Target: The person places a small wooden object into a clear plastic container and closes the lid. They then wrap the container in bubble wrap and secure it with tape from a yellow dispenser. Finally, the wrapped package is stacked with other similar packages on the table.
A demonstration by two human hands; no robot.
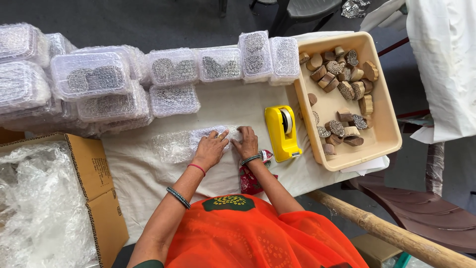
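Observation:
My left hand (210,149) and my right hand (247,143) press side by side on a strip of clear bubble wrap (178,144) laid on the white cloth-covered table (144,173). Both hands grip the wrap's right end, which seems folded over something small that stays hidden under the fingers. A yellow tape dispenser (282,133) stands just right of my right hand. Near my right wrist lies a small red patterned pouch (250,181).
A beige plastic tray (384,129) with several carved wooden printing blocks sits at the right. Clear plastic boxes (171,67) of wrapped blocks are stacked along the back and left. A cardboard box (96,178) with bubble wrap stands at the left. A wooden pole (386,231) crosses the lower right.

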